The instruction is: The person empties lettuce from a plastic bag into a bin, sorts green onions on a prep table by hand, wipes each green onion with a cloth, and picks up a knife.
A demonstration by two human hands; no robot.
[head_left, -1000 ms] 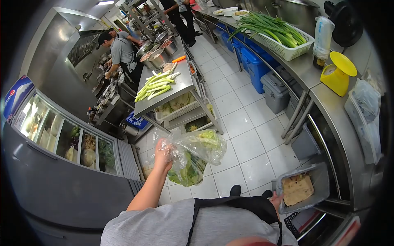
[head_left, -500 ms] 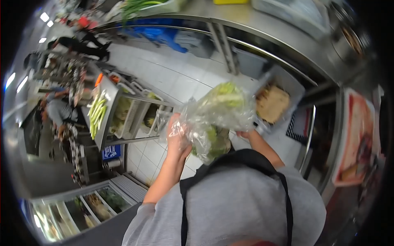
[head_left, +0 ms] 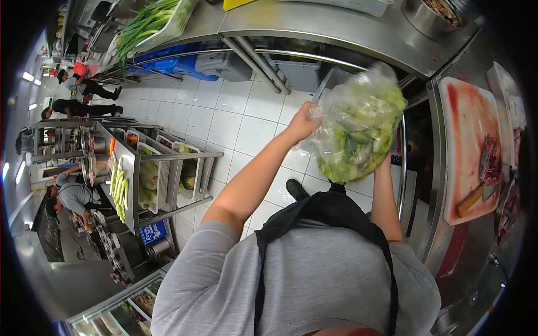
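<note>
Your one camera rides on your head and looks steeply down and forward, with your grey short-sleeved shirt close beneath it. The clear plastic bag of leafy greens is at arm's reach, right of centre. A wide lens bows the long steel surface across the top; your view is rolled, so distant dark-clothed people appear sideways at left.
</note>
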